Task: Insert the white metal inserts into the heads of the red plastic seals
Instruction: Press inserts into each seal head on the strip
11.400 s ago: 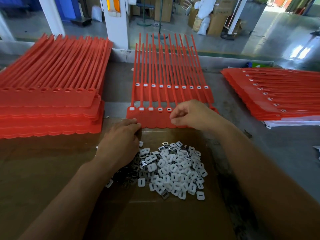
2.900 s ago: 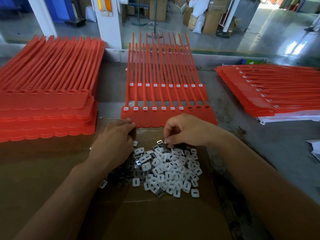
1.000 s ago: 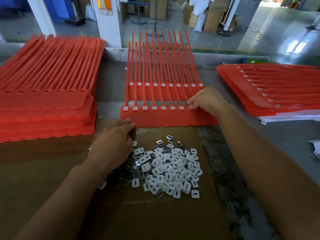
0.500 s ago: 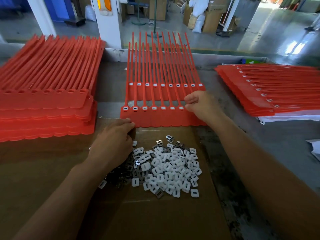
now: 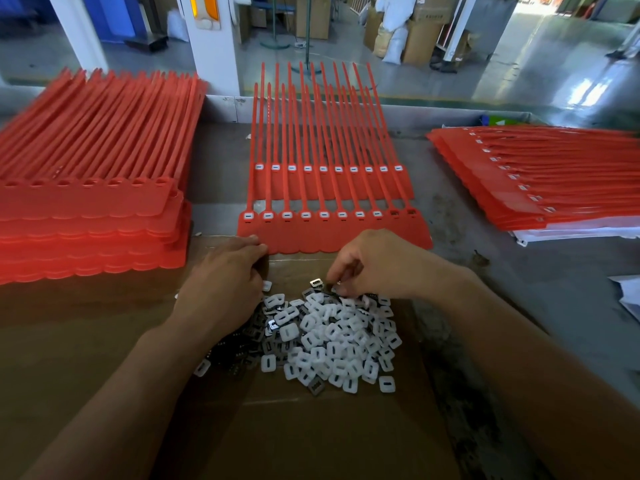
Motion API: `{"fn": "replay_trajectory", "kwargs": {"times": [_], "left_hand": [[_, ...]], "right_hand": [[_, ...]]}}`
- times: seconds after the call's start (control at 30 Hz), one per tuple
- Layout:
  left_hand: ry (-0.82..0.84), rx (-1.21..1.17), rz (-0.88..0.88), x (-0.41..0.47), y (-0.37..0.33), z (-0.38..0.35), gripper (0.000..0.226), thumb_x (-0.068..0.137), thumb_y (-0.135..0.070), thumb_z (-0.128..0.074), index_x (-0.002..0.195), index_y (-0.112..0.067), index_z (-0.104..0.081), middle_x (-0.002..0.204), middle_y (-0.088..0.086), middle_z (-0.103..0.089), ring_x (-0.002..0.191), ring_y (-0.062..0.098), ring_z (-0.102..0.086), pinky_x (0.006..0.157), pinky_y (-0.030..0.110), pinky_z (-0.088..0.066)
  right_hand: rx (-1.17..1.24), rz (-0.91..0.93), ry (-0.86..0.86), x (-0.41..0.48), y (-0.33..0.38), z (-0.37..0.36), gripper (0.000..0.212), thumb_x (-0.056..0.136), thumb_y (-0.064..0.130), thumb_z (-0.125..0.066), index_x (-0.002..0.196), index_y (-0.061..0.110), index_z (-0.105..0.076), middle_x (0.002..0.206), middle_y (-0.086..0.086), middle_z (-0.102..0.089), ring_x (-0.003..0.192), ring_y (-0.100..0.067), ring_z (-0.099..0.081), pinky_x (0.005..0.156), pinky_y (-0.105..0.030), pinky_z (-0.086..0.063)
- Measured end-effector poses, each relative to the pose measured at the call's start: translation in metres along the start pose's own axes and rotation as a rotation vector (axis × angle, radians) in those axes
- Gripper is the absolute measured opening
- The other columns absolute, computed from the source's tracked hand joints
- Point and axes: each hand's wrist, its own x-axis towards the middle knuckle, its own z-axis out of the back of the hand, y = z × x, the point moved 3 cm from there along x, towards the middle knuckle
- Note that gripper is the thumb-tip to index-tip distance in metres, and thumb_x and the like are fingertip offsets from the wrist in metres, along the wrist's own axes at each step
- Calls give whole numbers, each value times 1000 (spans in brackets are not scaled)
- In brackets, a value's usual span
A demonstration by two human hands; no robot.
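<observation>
Brown cardboard desk-top (image 5: 104,341): my flat left hand (image 5: 221,292) steadies the red plastic seal strip (image 5: 332,233); right hand (image 5: 377,268) seemingly pinches a white metal insert (image 5: 335,287), small enough to slip.

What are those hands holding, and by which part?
The right hand seems to pinch one insert by its edge at the far side of the pile. The left hand holds nothing; its fingertips touch the red seal sheet at its corner.

The person's left hand (image 5: 221,289) and right hand (image 5: 377,268) are bare, and both forearms are bare to the picture's near edge.
</observation>
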Motion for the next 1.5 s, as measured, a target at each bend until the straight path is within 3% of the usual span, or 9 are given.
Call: {"fn": "replay_trajectory", "kwargs": {"times": [0.2, 0.4, 0.67, 0.83, 1.0, 1.13, 1.3, 1.43, 1.5], "left_hand": [[11, 3, 3, -1, -1, 1, 45, 89, -8, -42, 132, -18, -48, 145, -5, -37, 132, 14, -33, 109, 30, -23], [20, 12, 1, -1, -2, 2, 45, 89, -8, -42, 133, -17, -48, 145, -5, -37, 132, 15, -32, 109, 31, -23], [24, 9, 8, -1, -2, 2, 46, 89, -8, -42, 134, -18, -47, 146, -6, -36, 133, 15, -31, 109, 31, -23], [14, -8, 9, -1, -1, 1, 46, 88, -7, -42, 132, -17, -49, 145, -5, -38, 132, 15, -32, 110, 32, -23], [13, -9, 4, 0, 0, 1, 45, 88, -7, -42, 132, -17, -49, 144, -4, -38, 132, 15, -33, 111, 33, -25], [8, -7, 0, 0, 0, 1, 46, 88, -6, -42, 131, -16, -50, 144, -4, -39, 132, 15, -33, 111, 33, -25], [12, -15, 1, 0, -1, 1, 46, 87, -6, -42, 132, -16, -49, 145, -4, -38, 132, 15, -33, 111, 34, -26], [12, -9, -2, 0, -1, 1, 46, 87, -5, -42, 132, -16, -49, 144, -3, -39, 132, 15, -33, 111, 34, -25], [15, -9, 3, 0, -1, 1, 47, 87, -5, -42, 132, -16, -49, 145, -4, -38, 133, 15, -32, 111, 34, -24]], "right_hand": [[-28, 16, -3, 0, 1, -4, 10, 81, 16, -69, 83, 26, -69, 73, 21, -56, 73, 7, -53, 61, -5, -40], [-28, 33, -3, 2, -3, -7, 13, 82, 17, -68, 93, 24, -68, 77, 17, -59, 76, 2, -58, 65, -9, -45], [78, 31, 1, 0, -6, -5, 16, 82, 23, -68, 74, 32, -58, 76, 16, -60, 68, 9, -55, 60, -7, -43], [203, 59, -123, -3, -8, 2, 17, 85, 18, -64, 73, 29, -61, 72, 13, -63, 63, 11, -55, 61, -4, -42], [179, 38, -141, -3, -8, -1, 20, 91, 16, -54, 76, 29, -54, 67, 12, -61, 57, 11, -58, 53, -2, -41], [164, 73, -143, -6, -2, -3, 23, 91, 10, -53, 83, 29, -61, 69, 16, -60, 60, 9, -57, 56, -4, -43], [101, 58, -147, -8, 5, -4, 27, 88, 8, -42, 76, 24, -59, 61, 12, -53, 45, 3, -44, 45, -9, -34], [21, 30, -154, -11, 6, -7, 24, 92, 11, -37, 89, 5, -60, 68, 4, -54, 57, -3, -43, 54, -14, -33], [-27, 21, -131, -12, 6, -8, 27, 95, 12, -36, 97, -1, -59, 83, -8, -60, 69, -16, -50, 58, -17, -34]]}}
